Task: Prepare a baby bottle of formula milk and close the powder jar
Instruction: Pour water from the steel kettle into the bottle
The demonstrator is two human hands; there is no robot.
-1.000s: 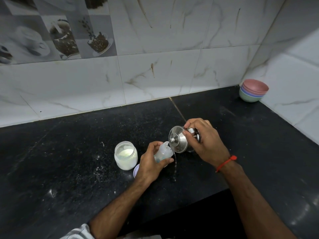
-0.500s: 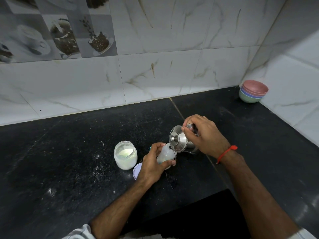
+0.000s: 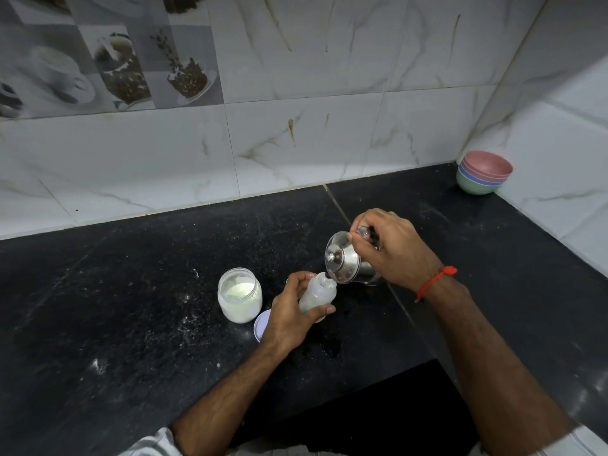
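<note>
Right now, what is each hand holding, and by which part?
The left hand grips the baby bottle round its body. The right hand holds the steel kettle by its handle, tipped toward the bottle's mouth.

Hands: two, a left hand (image 3: 289,315) and a right hand (image 3: 393,250), with one red thread band (image 3: 436,281) on the right wrist. Vessels on the black surface (image 3: 131,291): one baby bottle (image 3: 317,292), one steel kettle (image 3: 343,261) with its lid on, one open powder jar (image 3: 239,295), one loose round lid (image 3: 262,324) lying flat. Bowls: one stack (image 3: 483,172) in the far corner, four rims countable, pink, purple, blue and green from the top.
</note>
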